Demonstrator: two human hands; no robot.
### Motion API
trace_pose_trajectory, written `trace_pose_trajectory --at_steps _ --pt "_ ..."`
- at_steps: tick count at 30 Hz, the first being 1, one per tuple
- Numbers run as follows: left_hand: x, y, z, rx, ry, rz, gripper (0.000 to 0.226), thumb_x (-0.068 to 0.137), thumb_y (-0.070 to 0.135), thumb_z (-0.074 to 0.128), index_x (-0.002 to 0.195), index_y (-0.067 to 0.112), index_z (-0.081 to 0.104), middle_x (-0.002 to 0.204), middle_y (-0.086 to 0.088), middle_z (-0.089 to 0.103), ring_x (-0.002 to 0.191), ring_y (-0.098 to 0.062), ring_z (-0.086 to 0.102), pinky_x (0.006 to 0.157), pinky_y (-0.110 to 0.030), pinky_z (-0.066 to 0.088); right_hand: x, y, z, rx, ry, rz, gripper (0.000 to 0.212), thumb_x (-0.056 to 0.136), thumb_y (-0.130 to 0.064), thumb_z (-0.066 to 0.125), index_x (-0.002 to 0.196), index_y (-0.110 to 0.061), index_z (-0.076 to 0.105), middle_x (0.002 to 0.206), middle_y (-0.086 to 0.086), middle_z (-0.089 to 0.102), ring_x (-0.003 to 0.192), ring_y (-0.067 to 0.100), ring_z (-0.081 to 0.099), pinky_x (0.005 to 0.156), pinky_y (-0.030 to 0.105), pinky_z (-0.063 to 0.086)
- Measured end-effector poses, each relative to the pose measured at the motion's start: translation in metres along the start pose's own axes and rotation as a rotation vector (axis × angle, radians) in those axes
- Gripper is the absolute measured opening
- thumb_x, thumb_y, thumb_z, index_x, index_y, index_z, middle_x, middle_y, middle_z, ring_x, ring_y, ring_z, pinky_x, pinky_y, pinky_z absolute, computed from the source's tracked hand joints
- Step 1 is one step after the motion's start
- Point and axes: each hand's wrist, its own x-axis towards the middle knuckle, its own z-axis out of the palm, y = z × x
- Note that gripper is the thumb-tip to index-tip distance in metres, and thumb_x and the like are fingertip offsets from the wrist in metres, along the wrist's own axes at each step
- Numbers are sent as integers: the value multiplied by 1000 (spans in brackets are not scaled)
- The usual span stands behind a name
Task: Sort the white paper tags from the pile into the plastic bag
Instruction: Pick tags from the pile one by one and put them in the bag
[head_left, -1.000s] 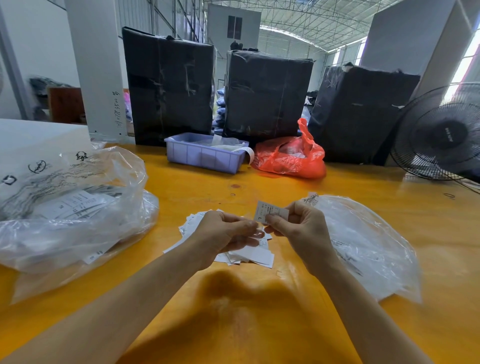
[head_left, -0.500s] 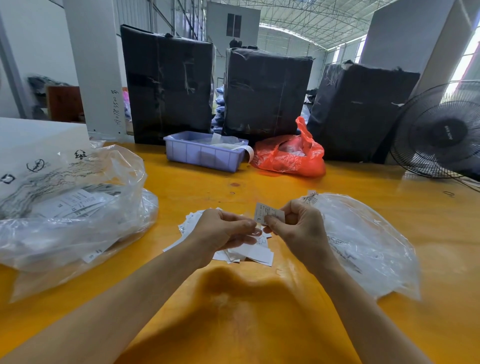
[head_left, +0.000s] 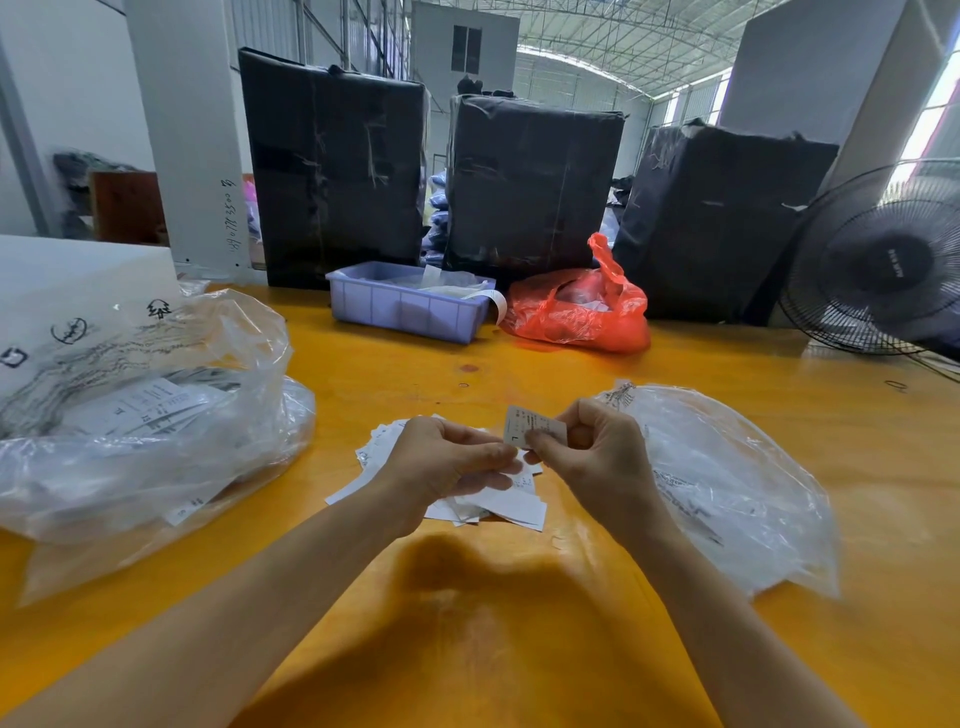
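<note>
Head view: right hand pinching one white tag between thumb and forefinger, tag upright, printed face toward camera, long axis roughly level across the frame. Target plastic bag lying flat just right of that hand, at centre right of frame, mouth apparently at its upper left corner near the knuckles; can't confirm the opening. Short move to the right, so right hand clearly nearer than left. Left hand curled over the pile at centre frame, fingers bent onto loose tags, looks like gripping one or a few; exact hold hidden.

Counts: 1 tag held up, pile of roughly a dozen overlapping tags, not countable exactly. Clear bags: 2, second one bulky at left of frame, also with printed paper inside. 1 blue bin, 1 red bag, 3 black wrapped bales upper centre, 1 fan at right edge. All on yellow table.
</note>
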Motion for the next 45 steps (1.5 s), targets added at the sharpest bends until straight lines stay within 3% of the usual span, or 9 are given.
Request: trace_pose_trajectory --at_steps 3,8,15,21,28,31,35,39,45 --pt "0 0 0 -32 -1 -5 12 73 14 77 82 9 73 76 -7 75 61 -11 70 51 -14 50 -1 0 0 -47 -18 -9 27 78 -6 75 63 -14 53 69 15 69 63 24 70 58 46 56" --pt "0 0 -2 -39 -4 3 19 66 16 79 82 8 74 75 -9 74 62 -13 71 57 -17 54 -1 1 0 -30 -131 40 20 76 -8 76 68 -2 58 63 23 61 52 18 46 51 33 36" --pt "2 -5 -1 60 29 56 6 73 13 79 70 15 74 67 -6 73 61 -12 70 52 -17 50 0 2 -7 163 -368 251 15 74 -1 76 70 -4 62 60 8 62 55 13 57 54 22 47" --pt "3 -5 1 -6 86 44 18 79 25 71 76 8 72 65 -6 73 59 -16 71 47 -16 49 -1 0 -6 86 -342 266 20 79 -7 73 99 -5 70 81 20 67 66 16 56 70 32 49" --pt "4 -11 4 0 124 43 18 80 23 72 72 7 73 68 -11 71 60 -18 70 52 -24 55 -5 -5 -1 -46 -450 217 54 85 -3 66 136 -9 47 74 0 56 60 -1 53 59 11 44" --pt "3 -15 7 28 105 32 19 81 25 72 77 6 74 76 -15 72 67 -22 70 62 -31 58 -6 -7 1 -22 -366 192 62 76 -4 75 131 -8 48 74 7 62 65 11 60 65 20 50" --pt "3 -15 11 -171 183 -24 28 80 24 72 96 1 71 96 -21 70 91 -33 68 80 -41 57 -8 -4 10 -17 -166 128 37 86 -14 67 120 -4 58 83 10 68 70 17 66 67 26 56" --pt "3 -11 14 -388 275 -91 16 79 25 73 84 10 70 84 -10 69 82 -21 64 62 -27 52 -13 -4 21 -115 -216 -13 28 91 -18 61 117 -10 65 90 -2 68 69 5 58 68 21 48" --pt "2 -9 17 -492 240 -105 13 79 23 73 78 10 70 65 -3 70 73 -15 64 54 -22 53 -13 -5 22 12 -140 33 56 82 -9 72 133 -13 50 105 5 64 77 12 59 80 30 53"
